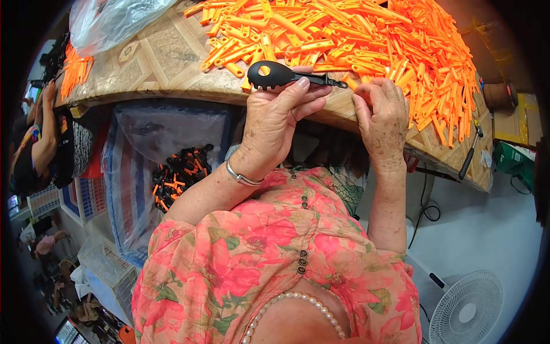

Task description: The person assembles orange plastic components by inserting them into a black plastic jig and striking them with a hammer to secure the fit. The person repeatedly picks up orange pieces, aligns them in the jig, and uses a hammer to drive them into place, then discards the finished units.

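My left hand point(275, 120) grips a black spaghetti server head point(274, 76), with the thumb on its shaft. The toothed bowl with an oval hole lies to the left, and the narrow notched shaft points right. Just past the shaft's tip, my right hand point(385, 112) has thumb and fingertips pinched together. The end of an orange plastic piece point(350, 82) shows at those fingertips; my hand hides the rest. A large heap of orange plastic handles point(366, 34) covers the table behind both hands.
The curved, wood-patterned table point(166, 63) has a clear plastic bag point(112, 23) at far left. Below stands a striped woven bag point(123, 189) holding black-and-orange pieces point(180, 175). A black-handled tool point(471, 152) lies at the right edge. A white fan point(467, 309) and another person's arm point(44, 117) also show.
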`<act>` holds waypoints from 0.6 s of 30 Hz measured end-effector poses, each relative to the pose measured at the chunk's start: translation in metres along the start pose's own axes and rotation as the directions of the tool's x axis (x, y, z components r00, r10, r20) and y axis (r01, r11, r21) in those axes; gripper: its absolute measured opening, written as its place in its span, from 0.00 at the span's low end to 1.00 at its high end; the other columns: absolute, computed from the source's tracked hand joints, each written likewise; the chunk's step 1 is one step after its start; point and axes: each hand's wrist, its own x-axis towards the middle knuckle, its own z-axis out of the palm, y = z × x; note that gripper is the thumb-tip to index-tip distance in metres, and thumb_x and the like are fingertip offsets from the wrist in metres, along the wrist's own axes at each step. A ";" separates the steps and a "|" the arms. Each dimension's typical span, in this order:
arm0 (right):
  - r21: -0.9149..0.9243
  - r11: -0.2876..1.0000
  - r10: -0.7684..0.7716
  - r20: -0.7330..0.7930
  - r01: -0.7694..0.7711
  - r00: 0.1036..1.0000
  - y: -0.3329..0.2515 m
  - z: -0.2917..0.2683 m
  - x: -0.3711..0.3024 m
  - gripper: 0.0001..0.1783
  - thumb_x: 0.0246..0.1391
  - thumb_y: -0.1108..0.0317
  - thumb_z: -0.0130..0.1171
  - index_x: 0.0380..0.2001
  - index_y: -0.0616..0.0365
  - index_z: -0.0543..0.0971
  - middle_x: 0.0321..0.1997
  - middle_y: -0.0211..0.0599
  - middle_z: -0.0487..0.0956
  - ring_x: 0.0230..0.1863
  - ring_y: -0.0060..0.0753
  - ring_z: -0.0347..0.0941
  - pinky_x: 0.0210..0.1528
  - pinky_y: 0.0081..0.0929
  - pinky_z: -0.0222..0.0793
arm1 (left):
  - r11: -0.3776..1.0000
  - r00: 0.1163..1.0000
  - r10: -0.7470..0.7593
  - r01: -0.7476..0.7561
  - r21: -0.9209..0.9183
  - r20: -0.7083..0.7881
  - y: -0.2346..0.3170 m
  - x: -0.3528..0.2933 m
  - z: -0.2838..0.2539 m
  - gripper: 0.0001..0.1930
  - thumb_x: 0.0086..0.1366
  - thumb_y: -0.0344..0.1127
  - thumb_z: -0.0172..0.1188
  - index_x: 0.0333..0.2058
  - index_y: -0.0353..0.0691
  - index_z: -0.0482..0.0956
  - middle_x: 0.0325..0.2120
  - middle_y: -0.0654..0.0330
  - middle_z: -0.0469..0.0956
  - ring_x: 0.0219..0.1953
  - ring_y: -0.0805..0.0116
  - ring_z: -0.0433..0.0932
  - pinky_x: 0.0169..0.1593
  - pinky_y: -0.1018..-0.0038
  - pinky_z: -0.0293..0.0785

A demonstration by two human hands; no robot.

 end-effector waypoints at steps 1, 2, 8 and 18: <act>-0.001 1.000 -0.003 -0.021 0.003 1.000 0.000 0.001 -0.001 0.10 0.45 0.64 0.66 0.32 0.55 0.81 0.32 0.33 0.72 0.39 0.38 0.70 0.41 0.36 0.62 | 1.000 1.000 0.004 -0.004 0.010 0.003 0.000 0.000 0.001 0.07 0.66 0.28 0.55 0.41 0.32 0.76 0.40 0.53 0.79 0.46 0.52 0.80 0.45 0.71 0.82; 0.003 1.000 0.012 0.010 -0.013 1.000 0.000 0.001 0.000 0.10 0.46 0.65 0.65 0.32 0.55 0.81 0.32 0.33 0.72 0.39 0.38 0.70 0.41 0.36 0.62 | 1.000 1.000 0.007 -0.007 0.021 0.006 -0.001 0.000 0.001 0.08 0.67 0.28 0.54 0.41 0.31 0.75 0.41 0.51 0.79 0.48 0.51 0.79 0.46 0.70 0.82; 0.070 0.997 0.025 0.062 -0.029 0.998 0.000 0.002 0.006 0.09 0.46 0.67 0.65 0.33 0.54 0.81 0.34 0.33 0.72 0.40 0.38 0.69 0.42 0.36 0.63 | 0.998 1.000 0.021 -0.021 0.054 0.000 0.000 0.001 0.001 0.06 0.67 0.28 0.54 0.39 0.31 0.76 0.39 0.52 0.79 0.47 0.51 0.79 0.46 0.70 0.82; 0.154 0.987 0.048 0.035 -0.053 0.998 -0.005 -0.015 -0.026 0.13 0.42 0.65 0.69 0.34 0.53 0.82 0.36 0.32 0.74 0.40 0.37 0.69 0.45 0.35 0.61 | 0.999 1.000 0.022 -0.023 0.048 0.006 -0.001 0.000 -0.004 0.07 0.67 0.29 0.53 0.40 0.31 0.76 0.41 0.50 0.79 0.48 0.52 0.79 0.46 0.71 0.81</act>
